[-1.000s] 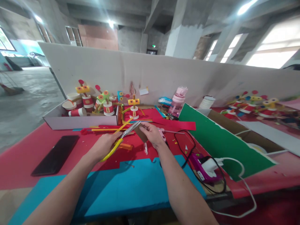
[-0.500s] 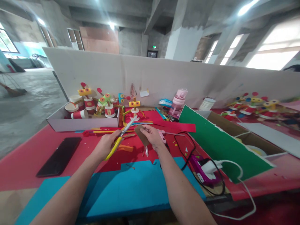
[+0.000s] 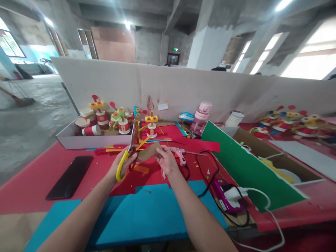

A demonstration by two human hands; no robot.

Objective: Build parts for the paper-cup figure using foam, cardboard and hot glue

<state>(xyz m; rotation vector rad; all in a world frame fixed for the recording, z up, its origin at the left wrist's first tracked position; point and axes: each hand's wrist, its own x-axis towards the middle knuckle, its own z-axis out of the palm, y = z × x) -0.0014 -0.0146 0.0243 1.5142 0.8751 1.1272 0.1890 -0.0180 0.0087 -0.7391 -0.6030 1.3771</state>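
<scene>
My left hand (image 3: 121, 166) is closed on yellow-handled scissors (image 3: 121, 167), whose blades point up and away from me. A strip of brown cardboard (image 3: 148, 153) spans the gap between both hands. Its right end is pinched by my right hand (image 3: 166, 160); its left end meets the fingers of my left hand. Just beyond stands a paper-cup figure (image 3: 151, 129) with a yellow head and coiled arms. Right of my right hand lies a pink glue gun (image 3: 181, 156). An orange paper piece (image 3: 140, 169) rests on the red table cover below the cardboard.
A white box (image 3: 91, 141) at left holds more cup figures and cups. A black phone (image 3: 69, 177) lies at the left. On the right are a green-sided box (image 3: 244, 171), a purple power strip (image 3: 228, 199) and loose cables. Blue sheeting (image 3: 147, 213) covers the near edge.
The scissors have swung from pointing right to nearly upright in my left hand. The cardboard has turned toward level, and its left end has come to my left hand.
</scene>
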